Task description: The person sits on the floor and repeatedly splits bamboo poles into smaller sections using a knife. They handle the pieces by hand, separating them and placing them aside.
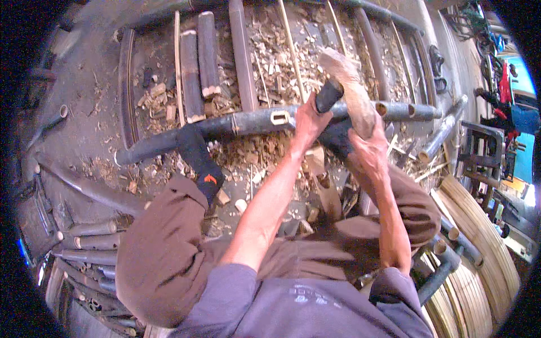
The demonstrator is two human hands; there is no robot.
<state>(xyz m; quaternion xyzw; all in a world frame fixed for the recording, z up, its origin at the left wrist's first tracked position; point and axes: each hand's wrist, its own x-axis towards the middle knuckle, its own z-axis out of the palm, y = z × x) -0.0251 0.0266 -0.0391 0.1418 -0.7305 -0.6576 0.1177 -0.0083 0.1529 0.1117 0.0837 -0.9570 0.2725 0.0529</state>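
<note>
My left hand (311,125) is closed around a short, dark cylindrical handle (328,97); whatever lies below the grip is hidden. My right hand (369,147) grips the lower end of a rough, pale wooden club (350,84), which rises next to the dark handle. Both hands are over a long dark bamboo pole (220,128) lying crosswise in front of me. A pale-edged rectangular hole (279,118) is cut in the pole just left of my left hand. My left foot in a black sock (197,160) is against the pole.
Wood chips (276,62) litter the floor around the pole. Beyond it, bamboo rungs (242,56) and thin strips run to a far bamboo rail (389,17). Bamboo pieces (93,228) are piled at left. Bundled split strips (479,236) stand at right, near a dark plastic stool (482,146).
</note>
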